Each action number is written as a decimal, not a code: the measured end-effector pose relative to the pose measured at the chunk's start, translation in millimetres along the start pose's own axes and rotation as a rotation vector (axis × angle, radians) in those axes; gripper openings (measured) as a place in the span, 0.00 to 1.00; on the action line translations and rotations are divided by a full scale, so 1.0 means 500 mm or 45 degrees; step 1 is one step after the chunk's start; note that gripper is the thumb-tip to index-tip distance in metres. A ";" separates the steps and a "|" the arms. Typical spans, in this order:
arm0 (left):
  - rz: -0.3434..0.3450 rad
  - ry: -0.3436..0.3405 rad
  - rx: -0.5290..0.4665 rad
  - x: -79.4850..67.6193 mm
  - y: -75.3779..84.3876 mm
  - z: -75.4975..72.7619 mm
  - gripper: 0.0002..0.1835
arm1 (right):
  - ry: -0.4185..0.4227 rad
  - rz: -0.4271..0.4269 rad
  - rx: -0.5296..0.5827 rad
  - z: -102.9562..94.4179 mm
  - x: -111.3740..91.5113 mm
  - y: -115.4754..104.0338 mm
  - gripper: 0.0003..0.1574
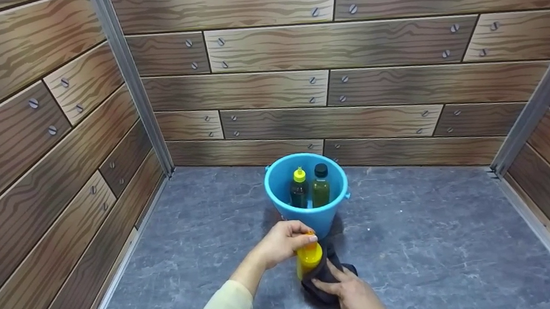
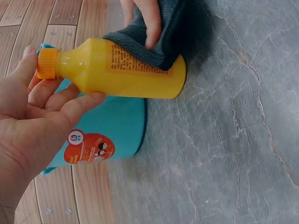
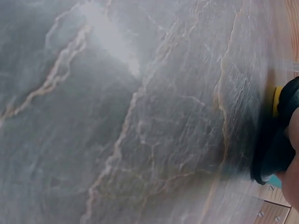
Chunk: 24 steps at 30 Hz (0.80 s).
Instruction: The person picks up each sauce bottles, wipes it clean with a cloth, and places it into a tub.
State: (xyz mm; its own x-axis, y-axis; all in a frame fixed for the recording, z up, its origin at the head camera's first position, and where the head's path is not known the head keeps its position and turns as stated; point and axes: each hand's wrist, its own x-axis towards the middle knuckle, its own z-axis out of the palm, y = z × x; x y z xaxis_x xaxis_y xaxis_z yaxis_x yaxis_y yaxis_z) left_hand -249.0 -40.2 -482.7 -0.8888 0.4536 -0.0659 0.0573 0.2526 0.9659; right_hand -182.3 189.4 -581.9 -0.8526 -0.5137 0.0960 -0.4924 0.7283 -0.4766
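A yellow bottle (image 2: 100, 70) with an orange cap (image 2: 46, 64) stands on the floor just in front of the blue bucket. My left hand (image 1: 285, 243) holds it by the cap between thumb and fingers. With my right hand (image 1: 359, 296) I hold a dark grey cloth (image 1: 323, 282) against the bottle's side, over part of its printed label. In the left wrist view, fingers of the right hand press into the cloth (image 2: 170, 37). Only an edge of the bottle (image 3: 277, 101) shows past the cloth in the right wrist view.
The blue bucket (image 1: 272, 194) holds a dark bottle (image 1: 299, 192) with a yellow nozzle and a green bottle (image 1: 321, 190) with a black cap. Wood-patterned walls (image 1: 269, 88) enclose the grey marbled floor (image 1: 437, 240) at the back and both sides.
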 end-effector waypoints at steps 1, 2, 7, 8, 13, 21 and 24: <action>0.001 -0.001 0.001 0.000 0.001 0.000 0.08 | -0.019 0.015 -0.006 -0.001 0.002 -0.002 0.48; 0.002 0.000 0.004 0.000 0.001 0.000 0.08 | -0.037 0.029 -0.019 -0.002 0.004 -0.003 0.47; 0.003 -0.004 0.018 0.000 0.001 -0.002 0.09 | -0.114 0.103 -0.081 -0.007 0.012 -0.011 0.42; 0.002 -0.005 0.019 0.000 0.001 -0.002 0.09 | -0.131 0.116 -0.095 -0.008 0.015 -0.012 0.42; 0.004 -0.007 0.034 0.001 0.001 -0.003 0.09 | -0.160 0.135 -0.165 -0.011 0.020 -0.014 0.38; 0.018 -0.009 0.071 0.002 0.003 -0.005 0.09 | -0.113 0.120 -0.204 -0.009 0.018 -0.011 0.28; 0.020 -0.005 0.076 0.003 0.002 -0.006 0.08 | -0.120 0.143 -0.189 -0.011 0.020 -0.011 0.29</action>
State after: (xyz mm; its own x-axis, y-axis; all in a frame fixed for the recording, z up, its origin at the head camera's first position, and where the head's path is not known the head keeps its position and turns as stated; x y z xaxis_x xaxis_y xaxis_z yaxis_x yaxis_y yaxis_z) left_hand -251.6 -41.7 -481.0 -0.8859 0.4610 -0.0520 0.0984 0.2962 0.9500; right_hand -189.0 182.9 -573.6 -0.8869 -0.4605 -0.0361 -0.4214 0.8388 -0.3448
